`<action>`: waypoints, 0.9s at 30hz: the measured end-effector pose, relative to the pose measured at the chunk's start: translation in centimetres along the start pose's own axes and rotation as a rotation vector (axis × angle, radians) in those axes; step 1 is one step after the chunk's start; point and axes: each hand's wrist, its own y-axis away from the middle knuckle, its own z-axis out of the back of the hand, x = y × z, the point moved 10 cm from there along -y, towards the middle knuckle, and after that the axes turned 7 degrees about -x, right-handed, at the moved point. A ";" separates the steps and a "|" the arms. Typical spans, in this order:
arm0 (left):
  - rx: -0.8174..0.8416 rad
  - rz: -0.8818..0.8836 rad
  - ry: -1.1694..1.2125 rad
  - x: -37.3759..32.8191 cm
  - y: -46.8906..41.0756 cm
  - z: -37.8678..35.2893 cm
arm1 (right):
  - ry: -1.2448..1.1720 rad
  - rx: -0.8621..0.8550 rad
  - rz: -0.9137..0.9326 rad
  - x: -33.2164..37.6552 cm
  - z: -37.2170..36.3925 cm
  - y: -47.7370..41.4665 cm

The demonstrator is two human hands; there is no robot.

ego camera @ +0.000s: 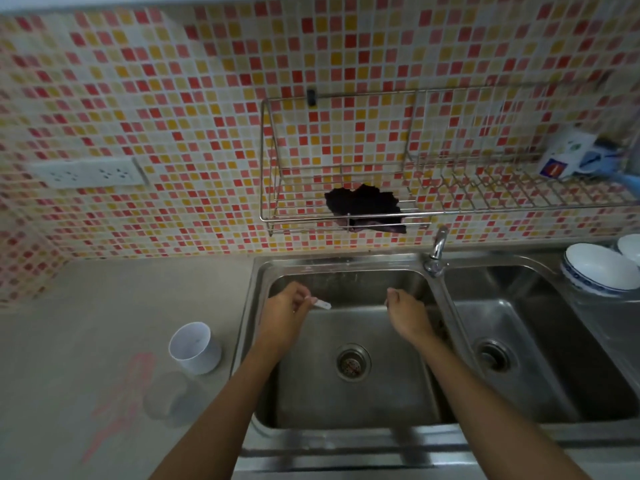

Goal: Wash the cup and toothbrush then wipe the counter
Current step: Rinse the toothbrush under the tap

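At frame centre, a toothbrush (321, 304) is pinched by the left hand (285, 308) over the sink (346, 393); the right hand's (407, 311) fingers are curled, empty.

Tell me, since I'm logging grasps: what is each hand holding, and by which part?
The left hand pinches the toothbrush by one end; which end cannot be told. The right hand seems empty, fingers curled.

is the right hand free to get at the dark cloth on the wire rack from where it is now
Probably yes. The right hand holds nothing visible and hovers over the left sink basin, with the dark cloth hanging on the wire rack above and behind it. Only the faucet stands nearby, off to the side.
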 end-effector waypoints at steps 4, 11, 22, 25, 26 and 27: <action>-0.040 -0.013 0.024 0.3 0.1 2.2 | -0.251 0.047 -0.013 5.2 1.4 1.0; -0.159 0.028 0.110 1.6 -0.6 7.3 | -0.671 -0.113 0.319 20.0 10.4 2.1; -0.308 0.059 0.087 5.8 -0.2 14.2 | -0.064 -0.239 0.359 27.8 5.8 -7.6; -0.325 0.079 0.087 7.4 -0.1 15.4 | 0.028 -0.235 0.382 28.2 4.4 -8.3; -0.327 0.082 0.083 7.7 -0.1 15.8 | 0.049 -0.234 0.374 28.1 4.0 -8.7; -0.331 0.080 0.082 8.0 -0.1 16.3 | 0.064 -0.226 0.364 28.0 3.7 -8.9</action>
